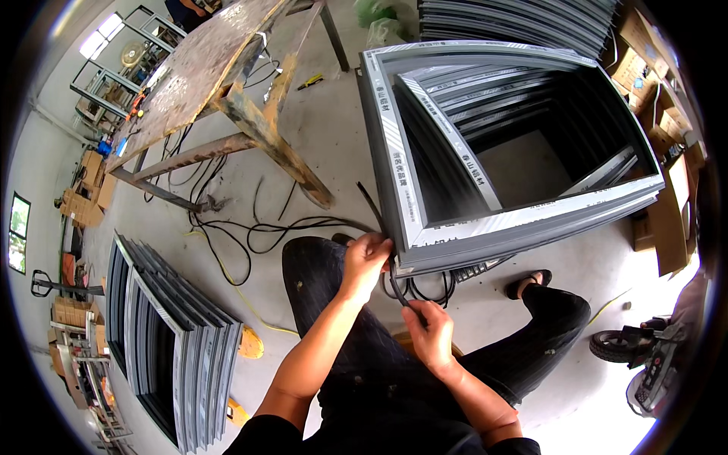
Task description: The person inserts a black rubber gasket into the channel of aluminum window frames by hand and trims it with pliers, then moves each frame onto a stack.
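Note:
A stack of dark grey metal window frames (402,182), faced with printed white film, stands in front of me to the right. At its near left corner my left hand (365,264) pinches a thin black rubber strip (368,199) against the frame's side. The strip's free end sticks up past that hand along the edge. Lower down, my right hand (431,334) is closed on the same strip, just below the corner. Both hands partly cover the strip, so how it sits in the frame is hidden.
Long black strips (280,224) lie looped on the floor to the left. A second stack of grey frames (182,341) is at lower left. A worn worktable (189,76) stands at upper left. Cardboard boxes (671,220) line the right; a wheeled vehicle (614,345) is at lower right.

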{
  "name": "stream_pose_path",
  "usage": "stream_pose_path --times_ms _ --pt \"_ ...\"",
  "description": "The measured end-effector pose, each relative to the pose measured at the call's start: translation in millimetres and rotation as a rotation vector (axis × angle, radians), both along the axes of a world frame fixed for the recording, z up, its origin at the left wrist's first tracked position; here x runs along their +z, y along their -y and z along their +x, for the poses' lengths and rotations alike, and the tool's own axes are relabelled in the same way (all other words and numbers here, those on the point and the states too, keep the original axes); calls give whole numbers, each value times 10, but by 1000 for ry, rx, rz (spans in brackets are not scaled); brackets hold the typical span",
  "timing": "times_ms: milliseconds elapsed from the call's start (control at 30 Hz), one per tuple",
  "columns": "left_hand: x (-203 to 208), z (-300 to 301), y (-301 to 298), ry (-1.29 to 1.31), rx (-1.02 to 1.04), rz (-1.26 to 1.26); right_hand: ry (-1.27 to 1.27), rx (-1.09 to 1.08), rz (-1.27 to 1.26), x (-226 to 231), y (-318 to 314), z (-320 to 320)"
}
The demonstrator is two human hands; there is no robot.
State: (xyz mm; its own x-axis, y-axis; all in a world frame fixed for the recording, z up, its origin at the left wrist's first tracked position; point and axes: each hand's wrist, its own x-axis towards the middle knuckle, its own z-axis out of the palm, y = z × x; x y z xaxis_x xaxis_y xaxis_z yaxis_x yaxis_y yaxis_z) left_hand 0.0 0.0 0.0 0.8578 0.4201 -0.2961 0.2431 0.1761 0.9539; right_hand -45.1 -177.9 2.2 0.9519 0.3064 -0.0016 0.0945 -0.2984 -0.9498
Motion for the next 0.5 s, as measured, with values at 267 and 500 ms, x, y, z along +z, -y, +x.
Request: stream_pose_path --times_ms 267,500 --pt "36 -276 -92 -71 -147 -249 5 -15 0 59 4 -38" --pt "-114 -250 -29 -48 -156 -210 71 -23 -8 50 76 -35"
